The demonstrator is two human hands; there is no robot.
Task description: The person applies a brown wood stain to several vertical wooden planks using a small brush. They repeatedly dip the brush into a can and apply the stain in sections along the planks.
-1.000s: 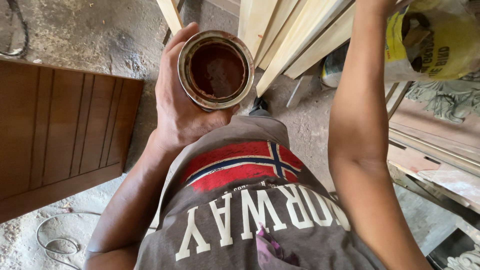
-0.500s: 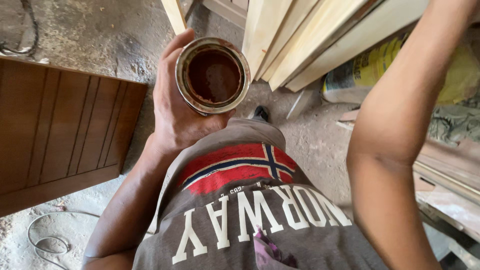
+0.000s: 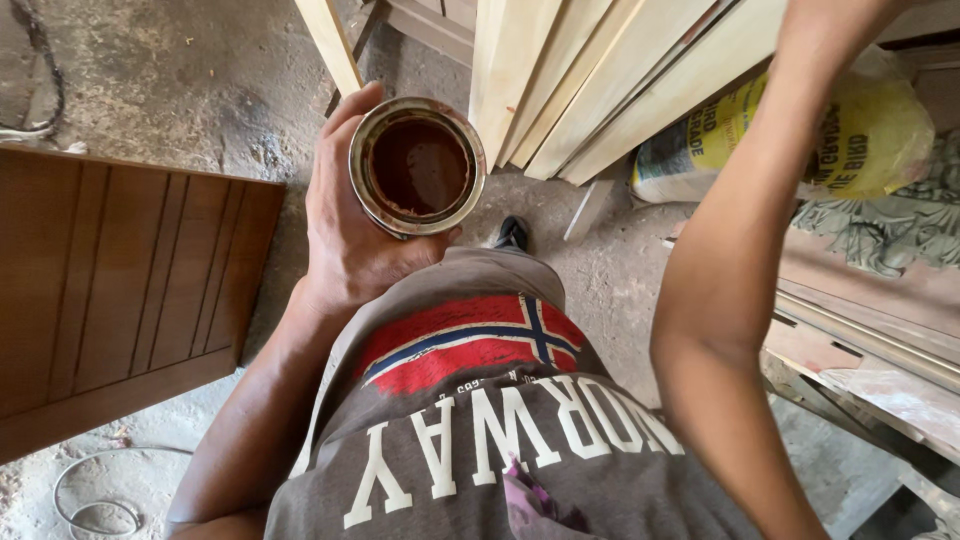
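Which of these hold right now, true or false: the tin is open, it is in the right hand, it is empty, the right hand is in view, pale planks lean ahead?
1. The tin is open: true.
2. The right hand holds it: false, the left hand grips its side.
3. It is empty: false, dark reddish-brown liquid sits inside.
4. The right hand is in view: false, only the raised right forearm shows.
5. Pale planks lean ahead: true.

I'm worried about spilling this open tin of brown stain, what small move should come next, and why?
Probably level the tin and hold it steady: the left hand grips it lidless above the grey shirt, and the right hand is raised out of view, so it can't help.
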